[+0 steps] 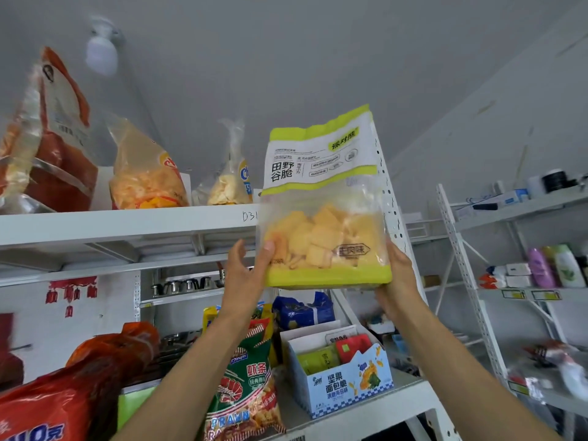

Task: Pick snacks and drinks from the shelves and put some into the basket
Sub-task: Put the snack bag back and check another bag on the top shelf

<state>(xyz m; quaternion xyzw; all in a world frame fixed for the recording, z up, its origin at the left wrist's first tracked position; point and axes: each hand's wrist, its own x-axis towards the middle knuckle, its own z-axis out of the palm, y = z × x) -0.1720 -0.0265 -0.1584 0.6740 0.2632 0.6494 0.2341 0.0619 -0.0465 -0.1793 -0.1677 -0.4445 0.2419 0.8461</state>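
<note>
Both forearms raised, converging toward 12 o'clock. Left hand (246, 275): thumb pressed forward, fingers hidden behind the load. Right hand (397, 281): grip curled at the 3 o'clock edge.

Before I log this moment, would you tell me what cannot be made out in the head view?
- Basket: nowhere in the head view, so its contents cannot be told.
- Right hand: its fingers are hidden behind the green-edged snack bag.
- Red bag, lower left: cut by the frame edge.
- Items on the right shelf: blurred, unreadable.
- Small print on the snack bag: too small.
- Left hand: thumb on the bag front, fingers partly hidden.
</note>
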